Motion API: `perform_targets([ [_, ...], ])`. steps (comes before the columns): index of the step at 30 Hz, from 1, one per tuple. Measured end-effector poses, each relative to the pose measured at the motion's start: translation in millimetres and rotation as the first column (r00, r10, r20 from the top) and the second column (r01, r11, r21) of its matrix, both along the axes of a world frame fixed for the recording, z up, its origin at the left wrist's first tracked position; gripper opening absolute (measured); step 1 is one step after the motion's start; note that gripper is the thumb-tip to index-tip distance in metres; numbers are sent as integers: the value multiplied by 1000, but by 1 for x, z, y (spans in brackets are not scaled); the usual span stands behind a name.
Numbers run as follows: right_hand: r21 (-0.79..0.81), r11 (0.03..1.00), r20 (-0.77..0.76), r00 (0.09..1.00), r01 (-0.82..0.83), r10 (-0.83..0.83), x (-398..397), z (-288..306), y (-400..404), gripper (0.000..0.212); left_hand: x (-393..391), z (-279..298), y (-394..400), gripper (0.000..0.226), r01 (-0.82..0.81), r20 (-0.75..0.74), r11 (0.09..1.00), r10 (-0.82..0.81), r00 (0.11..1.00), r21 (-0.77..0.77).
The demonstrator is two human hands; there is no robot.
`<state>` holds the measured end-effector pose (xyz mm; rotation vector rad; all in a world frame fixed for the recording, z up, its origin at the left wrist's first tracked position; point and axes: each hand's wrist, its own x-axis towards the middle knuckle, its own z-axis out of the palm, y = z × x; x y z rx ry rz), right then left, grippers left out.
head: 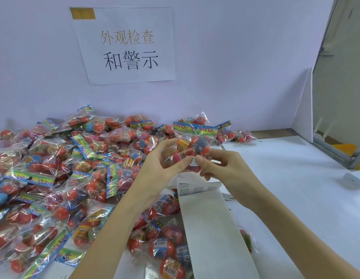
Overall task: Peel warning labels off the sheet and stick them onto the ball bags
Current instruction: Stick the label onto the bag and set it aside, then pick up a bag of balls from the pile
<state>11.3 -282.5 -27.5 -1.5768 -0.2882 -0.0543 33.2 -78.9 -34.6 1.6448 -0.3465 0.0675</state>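
I hold one clear ball bag (192,147) with orange balls and a colourful header card above the table, between both hands. My left hand (161,168) grips its left side, thumb on the front. My right hand (221,168) holds the right side, and its thumb presses a small white warning label (193,161) onto the bag's lower front. Below my hands lies the long label sheet (211,228), with a few labels reading WARNING left at its top end.
A big heap of ball bags (64,178) covers the table's left half and runs under the sheet. A paper sign (127,45) hangs on the back wall. White table surface (285,178) lies to the right, with a small white device (353,180) and an upright white panel (303,109).
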Motion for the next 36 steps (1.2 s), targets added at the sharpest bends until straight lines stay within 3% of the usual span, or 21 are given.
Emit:
perform_targets([
  [4,84,995,-43,997,-59,63,0,1,1,34,4,-2,0,59,13,-50,997,-17,999,-76],
  [8,-178,983,41,998,-35,43,-5,3,4,8,-2,1,-2,61,-77,77,997,77,994,5],
  [10,-223,975,44,999,-4,14,-5,2,4,12,-5,4,-3,64,-108,109,994,104,989,34],
  [12,-218,976,51,999,28,-17,-3,4,-2,29,-6,9,-3,57,-83,72,997,82,994,2],
  [14,-25,1000,52,999,17,-15,-1,10,-10,31,-5,15,2,44,-110,40,989,115,993,-103],
  [15,207,977,48,998,-50,41,0,16,-14,25,-3,17,5,37,-165,44,977,172,984,-138],
  [17,582,778,130,972,-234,195,3,24,-25,36,3,16,15,22,-349,117,937,350,929,-35],
  [18,636,716,171,958,-286,230,4,27,-33,48,6,12,21,17,-438,187,895,418,889,82],
  [20,621,731,164,959,-282,230,7,29,-40,59,12,4,30,15,-541,328,769,442,835,341],
  [24,585,790,36,979,-182,199,8,21,-33,34,19,-9,40,32,-458,405,569,227,886,683],
  [27,531,826,16,977,-188,212,6,19,-27,25,18,-13,35,38,-321,329,497,75,941,806],
  [29,476,851,25,971,-221,238,5,18,-23,24,18,-18,34,42,-305,319,393,32,947,867],
  [34,305,914,4,960,-267,279,1,13,-12,22,19,-18,39,48,-415,407,188,82,910,890],
  [36,262,921,-2,954,-289,300,-1,11,-8,22,14,-14,41,52,-435,422,61,156,893,898],
])
